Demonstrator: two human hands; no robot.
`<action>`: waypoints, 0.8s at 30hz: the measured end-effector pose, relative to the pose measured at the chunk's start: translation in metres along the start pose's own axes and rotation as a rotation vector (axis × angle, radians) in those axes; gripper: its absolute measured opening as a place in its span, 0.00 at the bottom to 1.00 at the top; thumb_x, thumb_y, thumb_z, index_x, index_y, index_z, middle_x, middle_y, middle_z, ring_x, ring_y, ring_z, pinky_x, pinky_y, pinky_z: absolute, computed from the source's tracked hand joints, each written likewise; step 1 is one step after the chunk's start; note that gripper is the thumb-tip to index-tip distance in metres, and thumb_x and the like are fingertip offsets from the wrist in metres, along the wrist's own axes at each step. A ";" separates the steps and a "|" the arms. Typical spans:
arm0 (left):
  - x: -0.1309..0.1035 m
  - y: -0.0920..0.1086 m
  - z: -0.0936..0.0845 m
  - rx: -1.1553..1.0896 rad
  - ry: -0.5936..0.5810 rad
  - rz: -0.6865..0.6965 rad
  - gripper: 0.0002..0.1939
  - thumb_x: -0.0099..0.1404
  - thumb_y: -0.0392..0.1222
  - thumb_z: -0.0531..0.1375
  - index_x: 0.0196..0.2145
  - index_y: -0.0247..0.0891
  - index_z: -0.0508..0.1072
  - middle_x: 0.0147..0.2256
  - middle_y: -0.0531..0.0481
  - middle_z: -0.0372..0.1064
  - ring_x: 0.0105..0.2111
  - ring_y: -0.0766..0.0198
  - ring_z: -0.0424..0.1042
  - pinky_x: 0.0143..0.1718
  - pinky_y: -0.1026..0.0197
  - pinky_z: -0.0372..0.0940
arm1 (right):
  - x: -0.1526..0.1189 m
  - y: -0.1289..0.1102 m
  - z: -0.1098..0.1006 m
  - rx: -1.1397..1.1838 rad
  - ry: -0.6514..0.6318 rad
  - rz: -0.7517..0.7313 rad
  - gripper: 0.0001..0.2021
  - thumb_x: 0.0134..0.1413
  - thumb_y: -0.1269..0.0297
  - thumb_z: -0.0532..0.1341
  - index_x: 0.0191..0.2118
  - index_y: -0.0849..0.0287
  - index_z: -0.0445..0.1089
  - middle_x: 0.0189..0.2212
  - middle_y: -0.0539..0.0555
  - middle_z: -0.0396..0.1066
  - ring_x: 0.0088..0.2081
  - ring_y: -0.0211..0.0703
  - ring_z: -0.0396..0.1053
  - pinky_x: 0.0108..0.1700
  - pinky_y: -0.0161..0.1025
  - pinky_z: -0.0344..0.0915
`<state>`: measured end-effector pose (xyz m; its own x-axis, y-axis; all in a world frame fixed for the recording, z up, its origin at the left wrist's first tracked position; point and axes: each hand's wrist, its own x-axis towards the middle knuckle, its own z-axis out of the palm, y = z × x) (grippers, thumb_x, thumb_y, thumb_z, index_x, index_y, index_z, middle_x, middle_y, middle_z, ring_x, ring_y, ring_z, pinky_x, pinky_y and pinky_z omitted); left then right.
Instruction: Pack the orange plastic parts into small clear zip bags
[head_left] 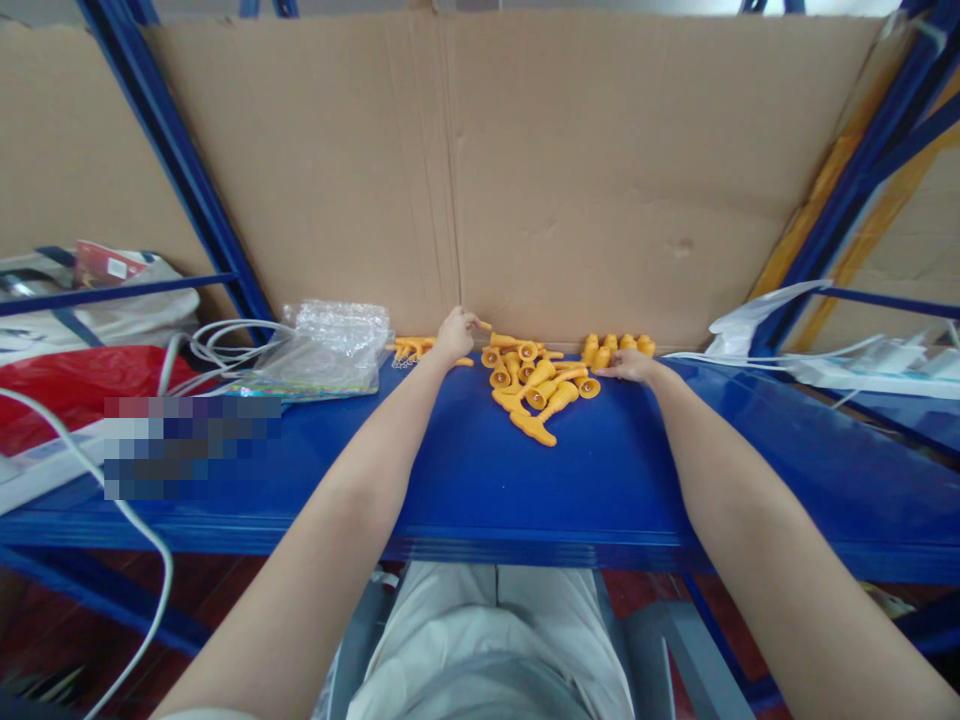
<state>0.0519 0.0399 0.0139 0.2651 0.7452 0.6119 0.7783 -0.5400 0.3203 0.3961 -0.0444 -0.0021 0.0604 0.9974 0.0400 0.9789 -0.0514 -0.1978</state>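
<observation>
A loose pile of yellow plastic parts (536, 375), some with cup-shaped ends, lies on the blue table between my hands. My left hand (457, 332) is at the pile's back left, its fingers pinched on the end of a yellow part (484, 326). Beside that wrist, yellow parts with small metal rings (411, 348) lie together. My right hand (628, 366) rests low at the right, its fingertips by a cup-ended part and in front of a group of upright yellow pieces (619, 343); whether it grips anything is too small to tell.
Clear plastic bags (337, 345) and white cables (225, 345) lie left. A cardboard sheet (570, 180) stands behind the blue table (525, 500). Blue posts rise at both sides. A white power strip (885, 365) is at the right.
</observation>
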 end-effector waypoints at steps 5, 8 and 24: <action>-0.013 -0.017 0.005 0.073 -0.100 -0.015 0.15 0.61 0.26 0.53 0.36 0.33 0.79 0.44 0.40 0.72 0.50 0.55 0.71 0.56 0.58 0.64 | 0.001 0.004 0.006 0.034 0.052 -0.011 0.17 0.58 0.50 0.60 0.28 0.59 0.67 0.26 0.55 0.68 0.37 0.51 0.70 0.38 0.40 0.63; -0.021 -0.030 0.008 0.113 -0.193 -0.046 0.13 0.61 0.27 0.55 0.37 0.33 0.80 0.46 0.40 0.72 0.51 0.54 0.72 0.57 0.58 0.64 | 0.001 0.005 0.006 0.054 0.056 -0.020 0.17 0.57 0.50 0.61 0.28 0.59 0.67 0.27 0.55 0.69 0.37 0.50 0.70 0.39 0.40 0.63; -0.033 -0.050 0.013 0.261 -0.225 -0.020 0.15 0.63 0.35 0.58 0.45 0.40 0.79 0.51 0.48 0.77 0.61 0.51 0.66 0.65 0.50 0.57 | 0.010 0.018 0.015 0.145 0.068 -0.104 0.24 0.52 0.40 0.59 0.32 0.59 0.74 0.30 0.57 0.74 0.39 0.54 0.72 0.42 0.44 0.67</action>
<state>0.0113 0.0473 -0.0317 0.3444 0.8380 0.4233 0.8964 -0.4276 0.1170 0.4118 -0.0344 -0.0200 -0.0217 0.9910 0.1323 0.9425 0.0644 -0.3279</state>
